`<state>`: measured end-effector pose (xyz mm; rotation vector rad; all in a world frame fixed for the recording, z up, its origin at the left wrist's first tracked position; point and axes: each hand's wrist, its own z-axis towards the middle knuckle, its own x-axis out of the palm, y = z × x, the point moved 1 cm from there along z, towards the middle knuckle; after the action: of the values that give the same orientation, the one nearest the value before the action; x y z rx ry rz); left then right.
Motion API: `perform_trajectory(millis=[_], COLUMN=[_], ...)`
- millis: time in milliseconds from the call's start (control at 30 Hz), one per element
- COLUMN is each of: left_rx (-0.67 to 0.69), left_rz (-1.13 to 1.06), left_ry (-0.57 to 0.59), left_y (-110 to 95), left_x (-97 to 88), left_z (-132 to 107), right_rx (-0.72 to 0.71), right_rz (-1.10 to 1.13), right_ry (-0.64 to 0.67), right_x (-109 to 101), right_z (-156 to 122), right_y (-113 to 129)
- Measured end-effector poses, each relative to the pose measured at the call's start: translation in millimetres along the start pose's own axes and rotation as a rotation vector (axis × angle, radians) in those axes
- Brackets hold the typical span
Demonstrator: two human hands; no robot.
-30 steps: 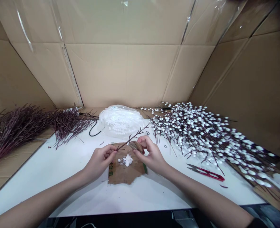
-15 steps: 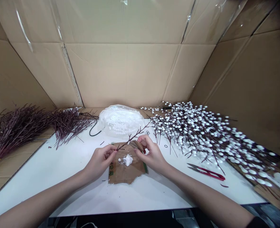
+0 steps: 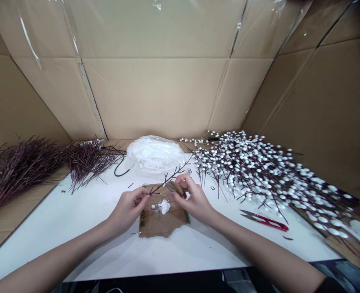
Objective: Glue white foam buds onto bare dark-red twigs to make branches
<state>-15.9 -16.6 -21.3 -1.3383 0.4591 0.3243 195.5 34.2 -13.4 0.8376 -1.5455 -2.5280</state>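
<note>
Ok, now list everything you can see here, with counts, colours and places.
corrugated cardboard walls: several panels, brown, back and sides
flat tabletop: one, white, foreground
bare twig bundles: two, reddish-brown, left
clear plastic bag of small balls: one, white contents, back centre
thin cord: one, black, left of bag
small rings: several, dark, right of bag
oval-budded branches: many, white on dark stems, right
snips: one, red handles, right
torn cardboard piece: one, brown, centre
paste-like blob: one, white, on torn cardboard piece
thin bare branch: one, dark brown, centre
small rounded object: one, brown, centre; identity unclear
left hand: one, bare, pinching thin bare branch
right hand: one, bare, gripping small rounded object
</note>
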Motion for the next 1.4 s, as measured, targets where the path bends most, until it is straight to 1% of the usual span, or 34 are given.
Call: perform_trajectory(millis=[233, 500, 700, 967, 1400], left_rx=[-0.002, -0.01, -0.008, 0.003, 0.003], left_rz=[0.014, 0.035, 0.014, 0.033, 0.034], left_ry=[0.008, 0.013, 0.014, 0.002, 0.002], left_y=[-3.3, -1.2, -3.4, -3.1, -1.1], left_x=[-0.4, -0.2, -0.2, -0.8, -0.6], left_z=[-0.5, -0.4, 0.3, -0.2, 0.1], right_rx=[-0.007, -0.003, 0.0, -0.002, -0.015], right_rz=[0.0, 0.003, 0.011, 0.028, 0.025], right_ry=[-0.004, -0.009, 0.019, 0.022, -0.025], right_x=[0.0, 0.5, 0.3, 0.0, 0.7], right_z=[0.4, 0.6, 0.1, -0.2, 0.5], right_y=[-0.4, -0.5, 1.6, 2.0, -0.1])
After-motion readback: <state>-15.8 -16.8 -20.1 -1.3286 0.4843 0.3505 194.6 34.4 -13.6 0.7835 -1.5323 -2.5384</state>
